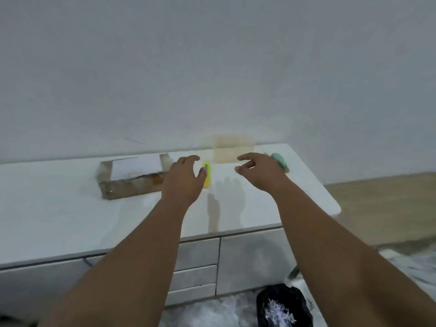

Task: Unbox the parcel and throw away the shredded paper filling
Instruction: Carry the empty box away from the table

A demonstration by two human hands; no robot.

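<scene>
A brown cardboard parcel [132,179] with a white label on top lies on the white cabinet top [59,208], left of centre. My left hand [182,179] hovers just right of the parcel, fingers apart, holding nothing. A yellow box cutter [207,175] lies on the top right beside that hand's thumb. My right hand [259,171] hovers further right, fingers spread and empty. On the floor below sits a black bin bag [283,305] with white shredded paper [279,311] inside.
A pale beige flat box [232,151] stands against the wall behind my hands. A green object [279,161] lies partly hidden behind my right hand. The cabinet has drawers [195,267] on its front. Wooden floor shows at the right.
</scene>
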